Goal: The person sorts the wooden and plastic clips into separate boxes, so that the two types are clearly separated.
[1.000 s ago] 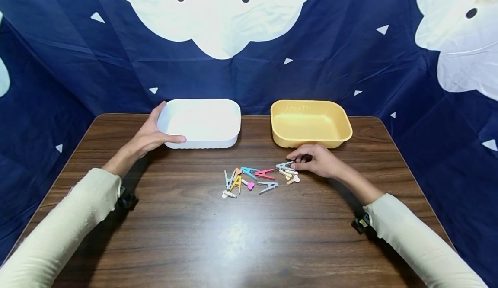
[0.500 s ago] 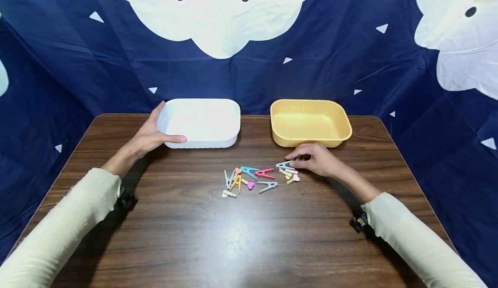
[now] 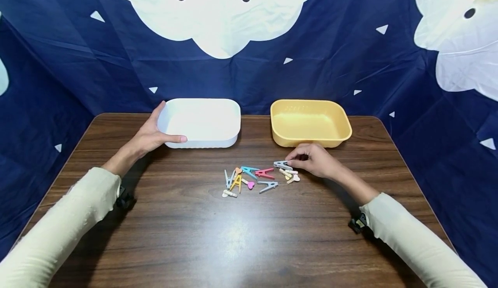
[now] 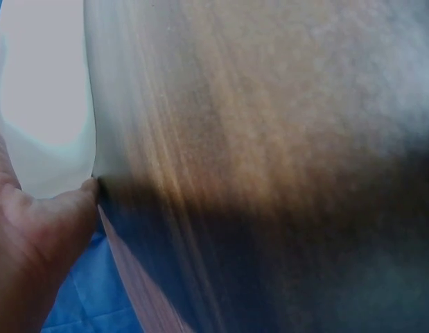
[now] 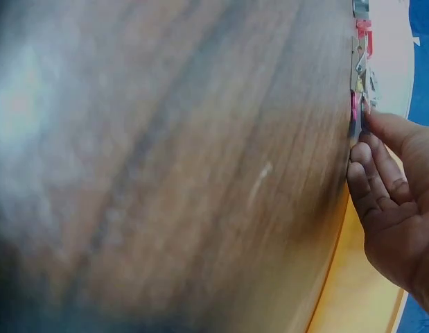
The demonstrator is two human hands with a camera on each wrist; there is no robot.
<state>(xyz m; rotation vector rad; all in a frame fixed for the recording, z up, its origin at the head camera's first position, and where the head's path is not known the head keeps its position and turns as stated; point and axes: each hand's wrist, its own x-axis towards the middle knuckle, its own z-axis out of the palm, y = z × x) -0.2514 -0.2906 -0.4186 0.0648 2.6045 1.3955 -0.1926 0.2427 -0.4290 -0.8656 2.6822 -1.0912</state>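
Note:
In the head view my left hand rests against the left end of a white tub, thumb straight along its front wall and fingers spread up the left side. The left wrist view shows that thumb at the rim of the white tub. My right hand pinches a grey-blue clothespin between thumb and fingertips, low over the table and in front of the yellow tub. In the right wrist view, the right hand has its other fingers loosely curled, and the clothespin is mostly hidden.
Below the pinched one lie small heart-topped wooden pegs. Leftward lie a red clothespin, a light-blue clothespin, a yellow clothespin, another grey-blue clothespin and several more. A dark blue curtain hangs behind the wooden table.
The grey-blue clothespin at my right fingertips has shifted slightly left and turned a little, and its arms look closer together. My left hand and both tubs have stayed put.

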